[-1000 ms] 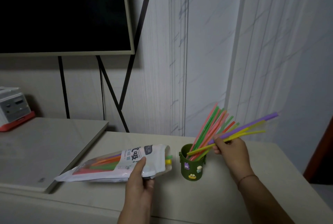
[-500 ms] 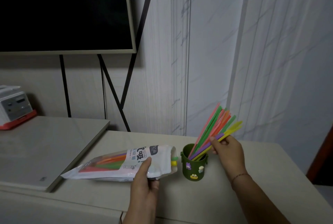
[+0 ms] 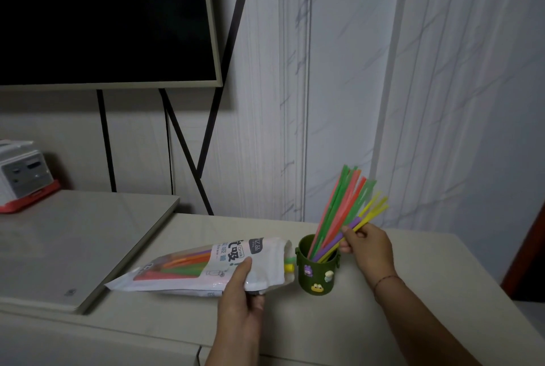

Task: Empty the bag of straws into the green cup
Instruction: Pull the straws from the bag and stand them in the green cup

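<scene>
Currently in hand: the transfer from bag (image 3: 206,265) to green cup (image 3: 317,274) is judged partway done, one bunch being seated
Next move: the yellow and purple straws (image 3: 355,222) are to be released into the cup, then more drawn from the bag's mouth
Bag: laid flat on the table (image 3: 427,277) just left of the cup, mouth toward it; bagged straws (image 3: 182,267) are seen inside, two tips poking out
Left hand (image 3: 240,292): closed round the bag's near edge, left of the cup
Cup: upright; standing straws (image 3: 343,203) are leaned rightward in it
Right hand (image 3: 368,247): just right of the cup, the bunch pinched above the rim
</scene>
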`<action>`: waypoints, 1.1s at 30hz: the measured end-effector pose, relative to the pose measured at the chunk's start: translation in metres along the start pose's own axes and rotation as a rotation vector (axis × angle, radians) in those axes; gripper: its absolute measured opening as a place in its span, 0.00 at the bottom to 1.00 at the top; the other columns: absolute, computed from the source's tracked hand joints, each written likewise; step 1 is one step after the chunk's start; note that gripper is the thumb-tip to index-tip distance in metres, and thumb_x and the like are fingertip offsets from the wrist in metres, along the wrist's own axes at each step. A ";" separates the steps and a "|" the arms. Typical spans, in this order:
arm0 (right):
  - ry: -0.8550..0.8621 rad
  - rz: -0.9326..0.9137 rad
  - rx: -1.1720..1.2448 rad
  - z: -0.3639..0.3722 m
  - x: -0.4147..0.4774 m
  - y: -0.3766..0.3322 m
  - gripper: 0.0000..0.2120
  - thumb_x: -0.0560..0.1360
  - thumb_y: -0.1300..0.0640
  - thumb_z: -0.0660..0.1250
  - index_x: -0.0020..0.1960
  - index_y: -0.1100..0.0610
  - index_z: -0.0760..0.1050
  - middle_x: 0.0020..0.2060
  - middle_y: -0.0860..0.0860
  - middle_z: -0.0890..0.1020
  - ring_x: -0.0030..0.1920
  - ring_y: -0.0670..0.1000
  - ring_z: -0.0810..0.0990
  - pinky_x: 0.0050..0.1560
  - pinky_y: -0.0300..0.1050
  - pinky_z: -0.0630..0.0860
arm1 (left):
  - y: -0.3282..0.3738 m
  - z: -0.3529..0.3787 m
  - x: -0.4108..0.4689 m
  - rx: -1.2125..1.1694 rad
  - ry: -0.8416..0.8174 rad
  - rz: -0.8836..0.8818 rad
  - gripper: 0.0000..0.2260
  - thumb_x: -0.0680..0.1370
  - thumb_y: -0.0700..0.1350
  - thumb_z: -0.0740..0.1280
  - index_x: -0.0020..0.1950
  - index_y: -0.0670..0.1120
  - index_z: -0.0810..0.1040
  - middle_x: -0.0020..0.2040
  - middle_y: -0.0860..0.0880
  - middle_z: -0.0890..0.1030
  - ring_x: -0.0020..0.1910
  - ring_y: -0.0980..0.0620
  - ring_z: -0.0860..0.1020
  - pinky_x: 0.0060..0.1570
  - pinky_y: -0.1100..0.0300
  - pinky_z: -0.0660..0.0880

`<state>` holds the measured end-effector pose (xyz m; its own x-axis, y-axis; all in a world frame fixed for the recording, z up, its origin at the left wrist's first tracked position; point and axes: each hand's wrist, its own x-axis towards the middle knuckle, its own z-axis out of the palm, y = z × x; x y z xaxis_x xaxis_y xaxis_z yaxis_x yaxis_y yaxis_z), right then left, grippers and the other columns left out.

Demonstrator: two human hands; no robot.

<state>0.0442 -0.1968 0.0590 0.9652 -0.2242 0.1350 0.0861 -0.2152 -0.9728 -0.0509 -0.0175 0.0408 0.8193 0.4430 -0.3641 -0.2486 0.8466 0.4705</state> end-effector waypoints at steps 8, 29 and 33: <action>0.034 0.092 0.206 0.008 0.011 0.001 0.10 0.72 0.64 0.68 0.52 0.61 0.70 0.41 0.60 0.81 0.35 0.53 0.81 0.38 0.39 0.76 | 0.002 0.001 -0.002 0.012 0.004 0.004 0.18 0.74 0.33 0.67 0.62 0.46 0.73 0.51 0.47 0.82 0.48 0.49 0.80 0.38 0.54 0.80; -0.091 0.072 0.140 -0.009 -0.028 -0.007 0.03 0.74 0.64 0.65 0.45 0.61 0.77 0.36 0.57 0.79 0.34 0.51 0.77 0.34 0.41 0.74 | -0.004 0.003 0.000 0.000 0.010 -0.012 0.21 0.74 0.32 0.67 0.64 0.46 0.73 0.55 0.46 0.82 0.50 0.49 0.81 0.30 0.59 0.81; -0.509 -0.008 0.140 0.002 -0.069 -0.028 0.03 0.73 0.63 0.67 0.47 0.59 0.78 0.34 0.52 0.79 0.28 0.44 0.76 0.28 0.37 0.70 | -0.006 0.005 0.000 0.011 -0.009 -0.002 0.18 0.74 0.32 0.67 0.62 0.46 0.74 0.52 0.46 0.82 0.50 0.50 0.81 0.38 0.56 0.81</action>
<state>-0.0243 -0.1729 0.0770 0.9593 0.2742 0.0677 0.0924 -0.0780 -0.9927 -0.0467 -0.0234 0.0418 0.8245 0.4385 -0.3575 -0.2414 0.8441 0.4787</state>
